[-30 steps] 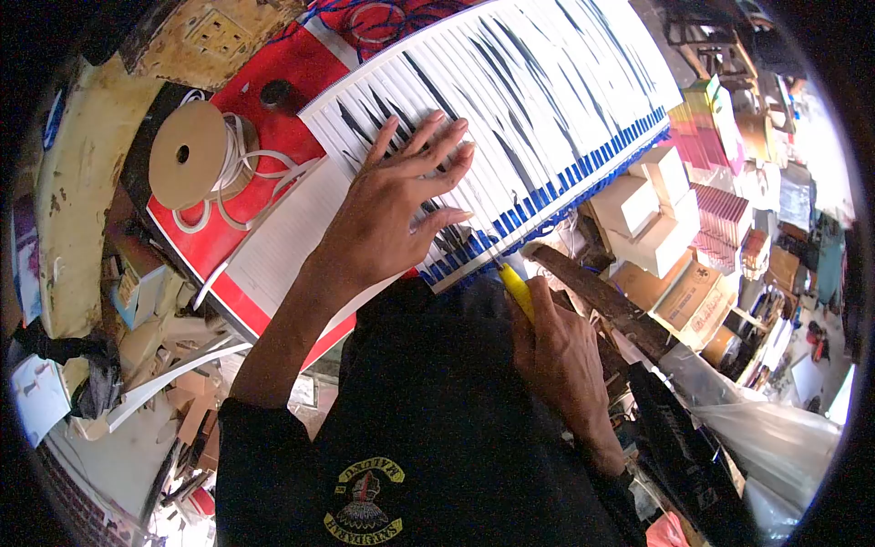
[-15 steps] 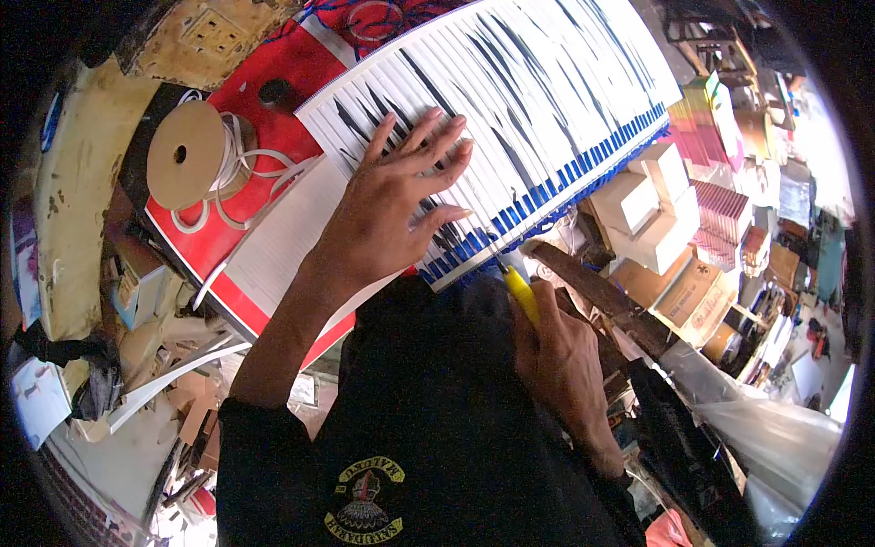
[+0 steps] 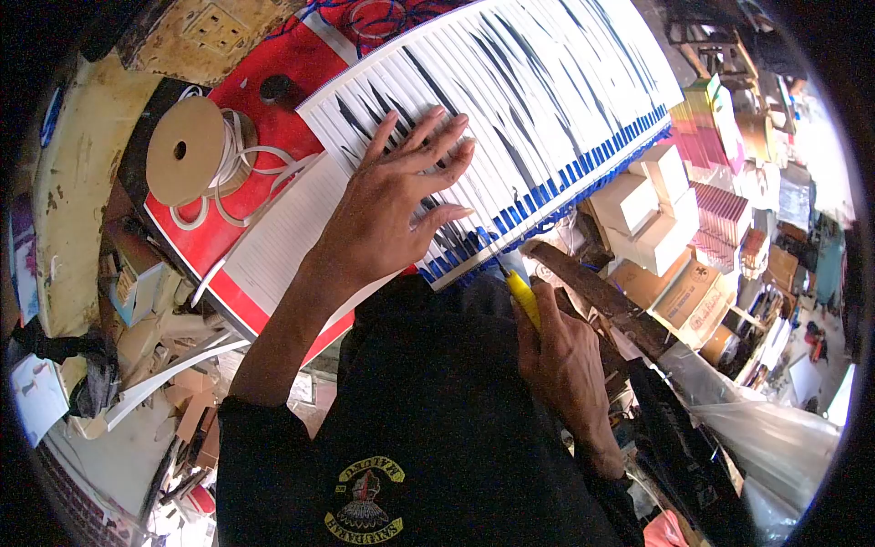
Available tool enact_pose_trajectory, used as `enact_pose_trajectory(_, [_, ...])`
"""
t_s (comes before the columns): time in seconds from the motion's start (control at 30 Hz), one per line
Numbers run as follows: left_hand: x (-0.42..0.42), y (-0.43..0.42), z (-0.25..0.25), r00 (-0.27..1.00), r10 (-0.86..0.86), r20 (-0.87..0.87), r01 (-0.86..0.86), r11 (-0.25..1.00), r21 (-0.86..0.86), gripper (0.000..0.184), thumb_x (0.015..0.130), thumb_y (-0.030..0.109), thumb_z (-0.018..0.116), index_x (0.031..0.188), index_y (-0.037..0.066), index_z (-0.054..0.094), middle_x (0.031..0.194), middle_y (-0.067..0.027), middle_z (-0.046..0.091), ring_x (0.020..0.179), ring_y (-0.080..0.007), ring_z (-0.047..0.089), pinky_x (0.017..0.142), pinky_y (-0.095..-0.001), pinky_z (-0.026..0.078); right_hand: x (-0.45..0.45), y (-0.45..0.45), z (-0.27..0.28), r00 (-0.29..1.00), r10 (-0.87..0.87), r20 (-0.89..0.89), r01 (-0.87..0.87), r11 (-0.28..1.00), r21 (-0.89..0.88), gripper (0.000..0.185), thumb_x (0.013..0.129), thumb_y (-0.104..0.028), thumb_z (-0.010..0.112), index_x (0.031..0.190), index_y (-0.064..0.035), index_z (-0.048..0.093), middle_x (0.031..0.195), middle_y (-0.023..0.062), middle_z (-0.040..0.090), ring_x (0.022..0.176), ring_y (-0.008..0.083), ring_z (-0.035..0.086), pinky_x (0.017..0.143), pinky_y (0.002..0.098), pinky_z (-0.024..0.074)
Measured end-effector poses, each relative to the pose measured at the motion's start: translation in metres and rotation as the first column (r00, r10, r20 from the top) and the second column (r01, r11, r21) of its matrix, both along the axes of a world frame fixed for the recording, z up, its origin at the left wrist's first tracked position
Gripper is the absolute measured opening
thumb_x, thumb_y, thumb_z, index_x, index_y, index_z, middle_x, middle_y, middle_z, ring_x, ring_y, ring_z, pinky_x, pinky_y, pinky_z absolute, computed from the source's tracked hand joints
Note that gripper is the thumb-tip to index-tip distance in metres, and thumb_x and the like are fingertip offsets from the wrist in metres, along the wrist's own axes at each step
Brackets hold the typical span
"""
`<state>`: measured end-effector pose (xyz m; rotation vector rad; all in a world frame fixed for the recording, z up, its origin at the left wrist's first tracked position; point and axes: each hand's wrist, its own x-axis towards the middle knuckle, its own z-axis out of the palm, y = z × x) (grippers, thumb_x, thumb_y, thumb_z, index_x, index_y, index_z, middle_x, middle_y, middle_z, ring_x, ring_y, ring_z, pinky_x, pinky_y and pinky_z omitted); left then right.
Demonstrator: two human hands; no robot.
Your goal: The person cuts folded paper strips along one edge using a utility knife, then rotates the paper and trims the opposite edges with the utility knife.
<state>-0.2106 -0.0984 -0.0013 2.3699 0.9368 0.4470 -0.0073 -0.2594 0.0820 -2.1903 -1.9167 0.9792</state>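
A long row of white page blocks [image 3: 538, 82], packed side by side with dark gaps between them, lies on the table. Blue strips [image 3: 558, 187] line its near edge, and loose blue threads hang below them. My left hand [image 3: 392, 191] rests flat on the left end of the row, fingers spread. My right hand [image 3: 565, 356] is closed round a yellow-handled knife [image 3: 521, 296]. The knife's thin metal tip points up at the blue strips near the row's left corner, close to my left thumb. Whether the tip touches a strip is hard to see.
A cardboard spool [image 3: 185, 150] of white cord and a small black cylinder [image 3: 277, 89] stand on the red table surface [image 3: 264, 68]. Printed sheets [image 3: 283, 214] lie beside my left wrist. White boxes [image 3: 629, 205], a carton [image 3: 697, 296] and clear plastic [image 3: 747, 410] crowd the right side.
My right hand and the knife have shifted very slightly to the right and down. A blue strip by the tip looks a little raised. My left hand stays put.
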Motion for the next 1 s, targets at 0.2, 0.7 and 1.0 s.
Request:
enact_pose_trajectory(0.2, [0.000,0.001,0.001,1.000,-0.001,0.014,0.001,1.000,-0.004,0.059,0.094,0.033,0.066,0.148,0.012,0.052,0.161,-0.0093,0.039,0.153,-0.0321,0.029,0.124,-0.0562,0.011,0.001,0.002,0.002,1.000,0.009,-0.003,-0.009,1.000,-0.023,0.023,0.099,-0.013,0.063,0.115,-0.0020,0.052,0.071,0.0206,0.064,0.058,0.0390,0.065,0.052,0.0498,0.0471])
enact_pose_trajectory(0.7, [0.000,0.000,0.001,1.000,0.003,0.021,-0.003,1.000,0.002,0.058,0.094,0.033,0.067,0.147,0.012,0.054,0.160,-0.0104,0.040,0.153,-0.0330,0.028,0.124,-0.0563,0.010,-0.004,-0.001,0.000,0.999,-0.002,0.051,0.007,0.997,-0.082,0.028,0.099,-0.013,0.061,0.121,-0.0016,0.049,0.073,0.0228,0.065,0.064,0.0427,0.066,0.055,0.0521,0.0488])
enact_pose_trajectory(1.0, [0.002,0.001,0.004,1.000,-0.009,0.023,0.009,1.000,-0.008,0.054,0.095,0.027,0.066,0.143,0.003,0.056,0.158,-0.0173,0.042,0.153,-0.0334,0.028,0.125,-0.0570,0.009,-0.012,0.016,0.019,0.993,-0.005,0.120,0.042,0.950,-0.310,0.025,0.098,-0.015,0.054,0.118,-0.0043,0.043,0.079,0.0245,0.067,0.069,0.0454,0.068,0.059,0.0570,0.0518])
